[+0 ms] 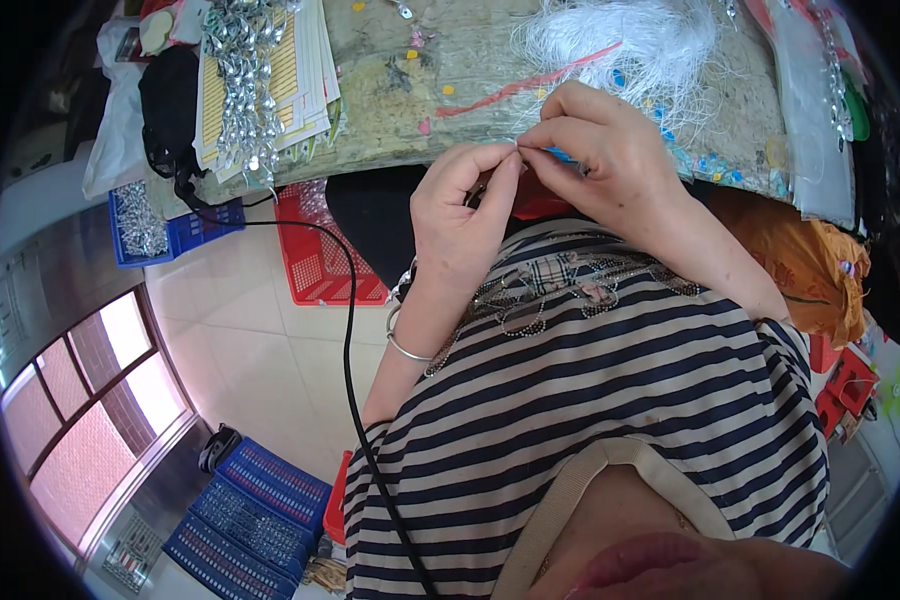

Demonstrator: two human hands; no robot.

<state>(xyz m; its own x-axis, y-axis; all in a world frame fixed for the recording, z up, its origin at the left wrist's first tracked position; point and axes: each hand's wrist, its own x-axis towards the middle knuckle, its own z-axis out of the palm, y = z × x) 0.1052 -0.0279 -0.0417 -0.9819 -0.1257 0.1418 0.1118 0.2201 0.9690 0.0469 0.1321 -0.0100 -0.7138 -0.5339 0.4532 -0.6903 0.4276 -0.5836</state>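
Note:
In front of my chest, at the table's near edge, both hands meet fingertip to fingertip. My left hand [455,220] is closed in a pinch of thumb and forefinger. Against it, my right hand [620,150] also pinches, its fingers bent. Something tiny and pale shows where the tips meet, too small to name. Just beyond my right hand lies a loose heap of fine white threads [620,45] on the worn table [380,110]. A thin red strip [530,82] stretches across the tabletop beside the heap.
Strands of clear faceted beads [245,90] lie over cards at the far left. Below them hangs a blue basket [175,235] of clear pieces; a red crate [310,265] sits on the floor. A black cable [351,300] runs down past my left arm. An orange bag [805,260] stands at right.

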